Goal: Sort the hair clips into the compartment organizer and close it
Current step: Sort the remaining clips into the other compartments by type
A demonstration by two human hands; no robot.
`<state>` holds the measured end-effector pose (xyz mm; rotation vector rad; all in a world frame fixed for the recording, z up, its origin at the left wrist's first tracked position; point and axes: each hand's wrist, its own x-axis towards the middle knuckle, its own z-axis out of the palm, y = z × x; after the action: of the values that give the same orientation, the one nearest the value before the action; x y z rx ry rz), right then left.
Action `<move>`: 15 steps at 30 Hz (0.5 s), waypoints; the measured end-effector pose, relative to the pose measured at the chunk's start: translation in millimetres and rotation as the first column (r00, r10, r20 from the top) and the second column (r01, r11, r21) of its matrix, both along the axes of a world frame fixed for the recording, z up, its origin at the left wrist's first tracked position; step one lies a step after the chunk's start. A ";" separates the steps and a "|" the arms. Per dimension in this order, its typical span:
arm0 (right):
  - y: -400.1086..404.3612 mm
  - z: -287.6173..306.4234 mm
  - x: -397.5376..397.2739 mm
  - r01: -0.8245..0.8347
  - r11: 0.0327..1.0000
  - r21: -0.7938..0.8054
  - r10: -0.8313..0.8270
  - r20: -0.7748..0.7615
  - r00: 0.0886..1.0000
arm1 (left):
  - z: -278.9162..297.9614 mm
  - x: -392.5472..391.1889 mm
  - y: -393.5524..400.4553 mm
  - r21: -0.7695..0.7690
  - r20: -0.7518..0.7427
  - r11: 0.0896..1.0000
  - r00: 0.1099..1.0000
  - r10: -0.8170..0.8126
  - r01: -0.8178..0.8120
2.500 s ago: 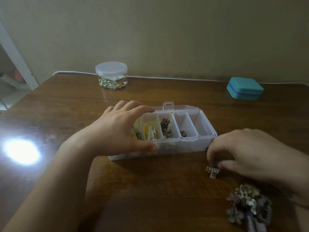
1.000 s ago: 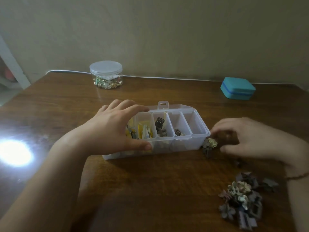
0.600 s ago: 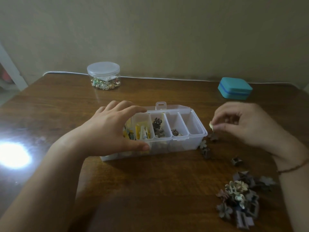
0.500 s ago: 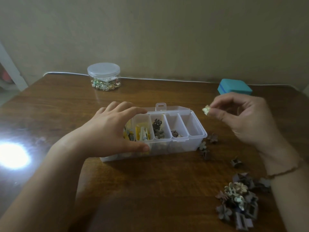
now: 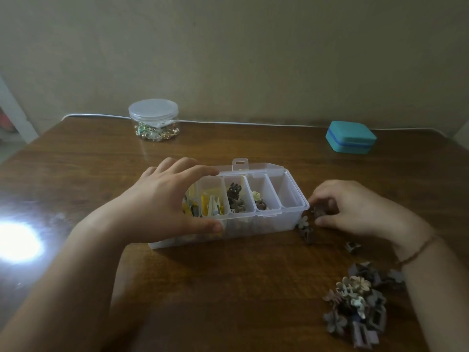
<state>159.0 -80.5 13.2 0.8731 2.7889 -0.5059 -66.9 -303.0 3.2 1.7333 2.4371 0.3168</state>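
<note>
Gripping the clear compartment organizer (image 5: 253, 224) across its left end, the left hand (image 5: 162, 207) keeps the same hold as in the earlier frames, thumb on the near wall and fingers over the far rim. The right hand (image 5: 355, 207), which half a second ago was raised beside the organizer pinching a pale flower clip, has come down to the surface (image 5: 228, 288) just right of the organizer, and its fingers now pinch a small dark clip (image 5: 318, 211) there. A pale flower clip (image 5: 256, 195) now lies in the fourth compartment from the left, on top of a dark clip; it was not there before. The rightmost compartment holds nothing visible, the third holds dark clips, and the second holds yellow and white ones. The lid lies open behind the organizer. A grey flower clip (image 5: 303, 222) and a dark clip (image 5: 307, 236) lie just beside the right wall, another dark clip (image 5: 352, 247) sits apart, and the unsorted pile of clips (image 5: 355, 308) rests near the front right. At the back stand a lidded clear jar (image 5: 153, 120) and a teal case (image 5: 350, 135). No brand, label or writing is legible on any item.
</note>
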 end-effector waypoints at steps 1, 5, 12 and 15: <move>-0.5 -1.0 -1.7 0.003 1.000 0.012 -0.003 0.009 1.000 | 0.2 -0.3 0.3 -0.001 0.000 1.000 1.000 0.002 -0.002; -0.4 -1.2 -2.3 0.104 0.986 0.127 -0.066 -0.276 0.959 | 0.7 1.1 0.6 -0.003 0.002 1.000 1.000 0.004 -0.004; -29.8 4.1 -27.4 -0.070 0.984 -0.163 -0.106 -0.856 0.506 | 1.2 1.1 0.9 -0.009 0.006 1.000 1.000 0.005 -0.005; -25.7 -5.8 -32.8 -0.050 0.972 -0.229 -0.152 -0.778 0.609 | 1.4 1.2 0.7 -0.009 -0.001 1.000 1.000 0.007 -0.007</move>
<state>126.2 -106.3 7.4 0.8017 3.3388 -1.5432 -65.6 -302.3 4.6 1.7218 2.4421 0.3056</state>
